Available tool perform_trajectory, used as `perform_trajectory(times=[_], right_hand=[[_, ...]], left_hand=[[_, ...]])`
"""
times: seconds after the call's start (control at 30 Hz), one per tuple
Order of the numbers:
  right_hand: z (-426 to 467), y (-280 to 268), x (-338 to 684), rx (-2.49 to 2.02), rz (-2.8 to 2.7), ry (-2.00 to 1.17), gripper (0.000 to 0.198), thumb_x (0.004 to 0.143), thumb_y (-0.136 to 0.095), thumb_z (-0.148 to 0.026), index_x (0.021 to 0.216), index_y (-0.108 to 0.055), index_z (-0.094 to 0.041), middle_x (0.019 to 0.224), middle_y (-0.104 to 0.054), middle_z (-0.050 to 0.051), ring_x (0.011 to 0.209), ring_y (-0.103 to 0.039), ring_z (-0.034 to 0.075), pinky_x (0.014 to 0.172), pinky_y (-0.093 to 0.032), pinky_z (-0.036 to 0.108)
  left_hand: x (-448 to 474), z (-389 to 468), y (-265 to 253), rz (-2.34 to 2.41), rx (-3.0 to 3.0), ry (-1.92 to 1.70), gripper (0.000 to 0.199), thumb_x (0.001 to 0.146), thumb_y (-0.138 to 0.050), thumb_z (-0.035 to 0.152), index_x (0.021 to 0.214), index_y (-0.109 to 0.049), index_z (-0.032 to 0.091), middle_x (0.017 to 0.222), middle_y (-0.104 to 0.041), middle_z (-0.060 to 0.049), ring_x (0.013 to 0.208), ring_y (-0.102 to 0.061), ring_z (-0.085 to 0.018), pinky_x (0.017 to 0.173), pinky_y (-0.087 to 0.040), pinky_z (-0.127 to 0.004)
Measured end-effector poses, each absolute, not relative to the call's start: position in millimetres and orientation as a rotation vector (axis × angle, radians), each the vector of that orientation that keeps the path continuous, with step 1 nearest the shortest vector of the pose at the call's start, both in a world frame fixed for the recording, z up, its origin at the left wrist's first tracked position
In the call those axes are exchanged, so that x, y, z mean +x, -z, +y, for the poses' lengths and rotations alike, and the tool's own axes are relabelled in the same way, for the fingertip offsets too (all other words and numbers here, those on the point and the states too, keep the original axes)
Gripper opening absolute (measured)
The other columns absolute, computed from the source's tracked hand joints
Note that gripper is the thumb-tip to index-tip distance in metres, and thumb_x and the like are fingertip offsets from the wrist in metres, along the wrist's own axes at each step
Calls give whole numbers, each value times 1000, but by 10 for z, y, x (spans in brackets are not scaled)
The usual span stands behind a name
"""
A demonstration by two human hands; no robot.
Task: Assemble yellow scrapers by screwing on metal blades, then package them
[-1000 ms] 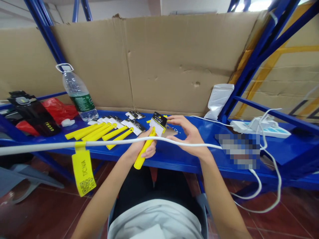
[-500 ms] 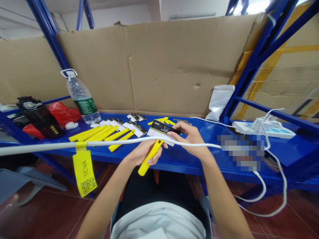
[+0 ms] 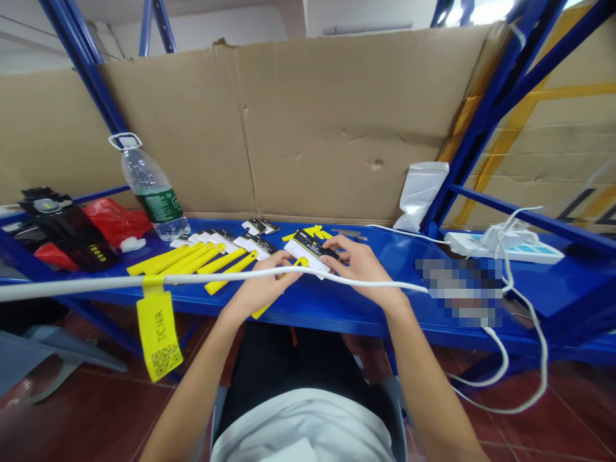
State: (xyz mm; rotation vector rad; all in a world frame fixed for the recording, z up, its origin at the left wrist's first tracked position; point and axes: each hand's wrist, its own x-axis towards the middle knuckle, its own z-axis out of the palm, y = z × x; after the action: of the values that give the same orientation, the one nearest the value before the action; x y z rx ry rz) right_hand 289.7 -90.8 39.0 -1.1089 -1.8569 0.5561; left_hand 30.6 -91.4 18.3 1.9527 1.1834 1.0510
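Well left of the card [image 3: 310, 253], I am seeing a bottle [image 3: 156, 202] standing, then yellow-handled tools [image 3: 199, 262] lying in a row on the worktop [image 3: 392, 253]; just left of the card, my left hand [image 3: 262, 282] is resting over a yellow handle [image 3: 265, 307], though I am failing to tell whether this grip is clasping it; the card is sitting at the handle's upper end, and my right hand [image 3: 363, 269] is pinching its right end
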Motion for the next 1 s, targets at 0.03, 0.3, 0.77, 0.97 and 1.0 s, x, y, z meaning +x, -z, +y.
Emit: perform_trajectory(times=[0.03,0.3,0.77,0.97,1.0], right_hand=[[-912,-384,2895,-1125,-1906,-527,18,103,-74,-35,120,-75,-27,119,-84,6,91,-82,25,85,-68,42],[-863,-270,2907,-1055,-2065,-532,25,106,-73,-34,130,-76,-26,135,-82,10,114,-82,28,111,-66,51],[-857,-194,2964,-1085,-2405,-405,44,111,-70,-38,153,-74,-28,173,-61,12,169,-48,37,141,-38,62],[-842,-196,2954,-1009,-2388,-382,38,112,-66,-30,148,-75,-27,161,-71,12,156,-64,36,136,-47,60],[-844,-209,2972,-1018,-2378,-365,36,112,-65,-30,147,-76,-27,158,-73,12,153,-66,36,134,-48,61]], left_hand=[[250,-904,-199,1279,2025,-1078,46,97,-81,57,125,-71,22,99,-77,-3,72,-68,-17,66,-55,-29],[-49,-833,-237,1626,2383,-998,39,107,-65,38,141,-70,19,114,-82,-10,108,-78,-32,100,-59,-43],[75,-764,-76,1951,2729,-840,41,110,-52,26,139,-81,17,143,-70,-24,130,-62,-46,112,-52,-60],[521,-711,-32,1586,2680,-965,38,115,-51,35,144,-69,19,138,-71,-21,129,-67,-40,115,-51,-53],[599,-679,-46,1604,2671,-898,40,116,-49,37,147,-67,17,137,-71,-22,128,-69,-40,114,-52,-52]])
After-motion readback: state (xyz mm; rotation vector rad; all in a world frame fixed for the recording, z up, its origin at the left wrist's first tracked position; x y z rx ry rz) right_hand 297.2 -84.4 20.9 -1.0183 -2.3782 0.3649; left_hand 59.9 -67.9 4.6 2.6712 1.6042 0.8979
